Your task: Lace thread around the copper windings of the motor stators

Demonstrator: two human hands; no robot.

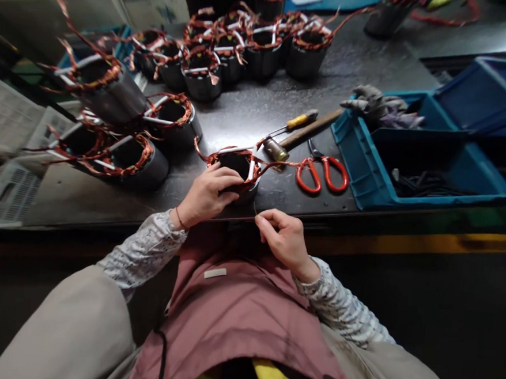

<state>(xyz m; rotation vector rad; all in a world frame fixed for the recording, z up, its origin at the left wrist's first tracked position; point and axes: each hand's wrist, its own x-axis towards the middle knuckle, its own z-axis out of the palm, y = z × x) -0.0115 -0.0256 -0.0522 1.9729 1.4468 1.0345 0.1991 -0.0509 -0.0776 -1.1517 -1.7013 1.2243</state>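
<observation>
A motor stator with copper windings and white sleeving stands upright near the bench's front edge. My left hand grips its near left rim, thumb and fingers bent over the windings. Just right of the stator and lower, my right hand is closed in a pinch on a thin brownish strand, whose far end I cannot make out. Copper leads stick out from the stator on both sides, one reaching toward red-handled scissors. Behind them lie a hammer and a yellow-handled screwdriver.
More stators crowd the back of the bench, and others are stacked at left. Blue bins at right hold dark pieces and grey cloth. A white crate stands at far left.
</observation>
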